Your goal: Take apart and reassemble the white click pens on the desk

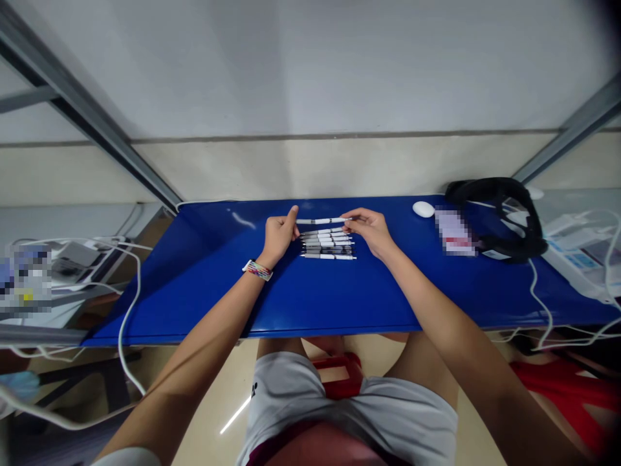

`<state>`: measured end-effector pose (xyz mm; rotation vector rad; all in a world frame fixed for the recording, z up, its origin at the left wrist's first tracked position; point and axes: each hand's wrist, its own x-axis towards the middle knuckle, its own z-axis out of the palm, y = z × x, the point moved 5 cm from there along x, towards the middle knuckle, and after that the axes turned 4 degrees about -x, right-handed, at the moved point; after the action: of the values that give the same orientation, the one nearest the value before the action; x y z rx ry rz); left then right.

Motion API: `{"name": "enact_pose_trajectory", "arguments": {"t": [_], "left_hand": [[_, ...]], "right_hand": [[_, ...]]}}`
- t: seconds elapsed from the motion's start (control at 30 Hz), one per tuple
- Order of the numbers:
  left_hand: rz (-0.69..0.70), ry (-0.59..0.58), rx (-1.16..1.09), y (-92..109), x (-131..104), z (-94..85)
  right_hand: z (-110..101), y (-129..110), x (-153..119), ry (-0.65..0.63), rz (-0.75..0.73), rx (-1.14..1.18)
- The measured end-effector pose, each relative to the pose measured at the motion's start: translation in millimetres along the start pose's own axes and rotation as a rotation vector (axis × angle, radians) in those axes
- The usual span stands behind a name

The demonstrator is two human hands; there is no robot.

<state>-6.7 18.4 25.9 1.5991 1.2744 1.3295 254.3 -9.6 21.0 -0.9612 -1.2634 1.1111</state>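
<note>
Between my two hands a white pen [321,222] with dark bands lies level, just beyond a row of similar pens. My left hand [281,234] closes on its left end, thumb pointing up; a colourful woven band circles that wrist. At the other end, the fingers of my right hand [369,230] pinch the pen. Several white and grey pens [327,243] lie side by side below it on the blue tabletop [301,298], tips to the left. One of them is darker than the others.
To the right are a white oval object [424,209], a blurred packet [455,232] and a black headband-like device [504,220] with a white cable. A white power strip [577,259] sits at the far right. Metal posts [104,123] rise at both sides, and a wall stands behind.
</note>
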Motion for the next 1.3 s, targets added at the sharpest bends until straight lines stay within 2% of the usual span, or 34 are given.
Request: {"name": "enact_pose_trajectory", "arguments": {"t": [0.13, 0.37, 0.6, 0.87, 1.1, 1.3], "left_hand": [[-0.028, 0.016, -0.025, 0, 0, -0.4], [0.038, 0.020, -0.024, 0, 1, -2.6], [0.092, -0.044, -0.077, 1, 2, 3.3], [0.104, -0.161, -0.338, 6, -2, 9.7], [0.143, -0.192, -0.261, 8, -4, 11.0], [0.060, -0.202, -0.188, 4, -6, 12.9]], "right_hand": [[3, -6, -2, -0.041, -0.017, -0.037], [3, -4, -3, -0.019, -0.007, -0.053], [-3, 3, 0, 0.021, 0.063, -0.016], [-4, 3, 1, 0.079, 0.140, 0.075], [-6, 4, 0, 0.114, 0.153, 0.107], [-5, 5, 0, 0.103, 0.164, 0.120]]}}
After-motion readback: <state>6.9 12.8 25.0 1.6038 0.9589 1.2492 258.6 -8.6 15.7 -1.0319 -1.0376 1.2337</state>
